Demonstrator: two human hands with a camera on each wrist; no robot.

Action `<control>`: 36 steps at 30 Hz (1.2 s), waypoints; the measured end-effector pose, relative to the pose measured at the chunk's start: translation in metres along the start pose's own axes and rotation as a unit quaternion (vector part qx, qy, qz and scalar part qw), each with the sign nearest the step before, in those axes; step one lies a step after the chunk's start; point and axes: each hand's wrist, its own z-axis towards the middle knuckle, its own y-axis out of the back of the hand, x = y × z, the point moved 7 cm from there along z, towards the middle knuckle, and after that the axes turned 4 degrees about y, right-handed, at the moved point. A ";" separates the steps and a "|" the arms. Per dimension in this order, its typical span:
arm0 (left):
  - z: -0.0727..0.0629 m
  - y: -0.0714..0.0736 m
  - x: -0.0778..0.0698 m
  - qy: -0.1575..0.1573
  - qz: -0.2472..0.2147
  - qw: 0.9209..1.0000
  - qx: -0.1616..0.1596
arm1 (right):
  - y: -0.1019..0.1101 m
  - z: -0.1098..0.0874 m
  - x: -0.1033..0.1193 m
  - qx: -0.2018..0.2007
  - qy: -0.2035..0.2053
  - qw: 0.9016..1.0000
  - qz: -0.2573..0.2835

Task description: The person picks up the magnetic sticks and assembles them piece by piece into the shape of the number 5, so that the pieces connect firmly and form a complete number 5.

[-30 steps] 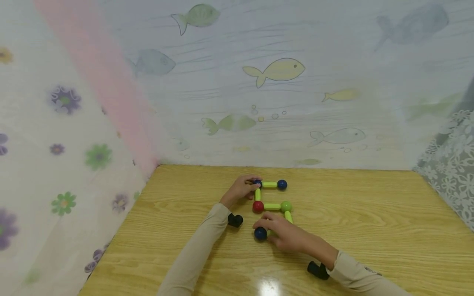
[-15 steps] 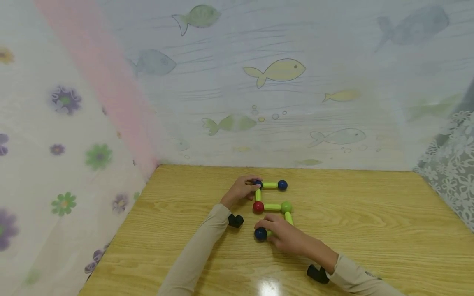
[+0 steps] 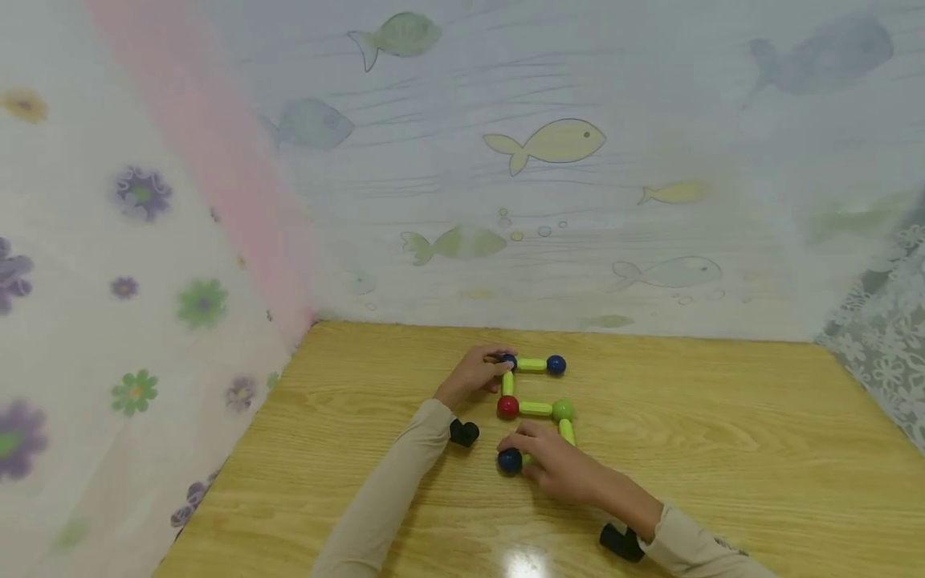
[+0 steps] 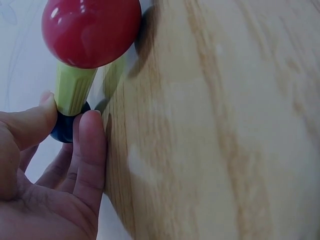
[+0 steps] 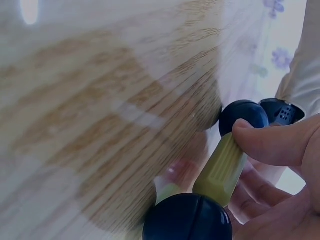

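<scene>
A zigzag of yellow-green building-toy rods and coloured balls lies on the wooden table. My left hand (image 3: 475, 374) pinches the dark blue ball (image 4: 65, 129) at its far left corner, thumb on one side and fingers on the other. From there one rod (image 3: 532, 364) runs right to another blue ball (image 3: 556, 365), and a second (image 4: 74, 89) comes nearer to the red ball (image 3: 508, 407). A green ball (image 3: 563, 410) follows to the right. My right hand (image 3: 560, 466) grips the nearest rod (image 5: 220, 170), its thumb beside the left-end blue ball (image 3: 510, 461). The rod's other end carries a dark blue ball (image 5: 187, 218), hidden in the head view.
Black devices sit at both wrists, one by the left sleeve (image 3: 465, 433) and one by the right (image 3: 621, 542). A fish-patterned sheet (image 3: 556, 241) rises behind the table (image 3: 723, 449), with a flowered one (image 3: 159, 265) at the left.
The head view has shifted slightly, so everything appears a little to the right and lower. Both hands keep their holds, and the rods and balls keep their arrangement.
</scene>
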 end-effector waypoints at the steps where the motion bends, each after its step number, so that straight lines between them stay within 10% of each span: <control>1: 0.000 0.000 0.000 0.001 0.002 1.000 0.000 | 0.000 0.000 0.000 -0.001 0.000 1.000 -0.001; 36: -0.007 0.009 0.002 0.015 -0.022 0.999 -0.025 | 0.005 -0.002 -0.004 0.002 -0.034 0.999 -0.003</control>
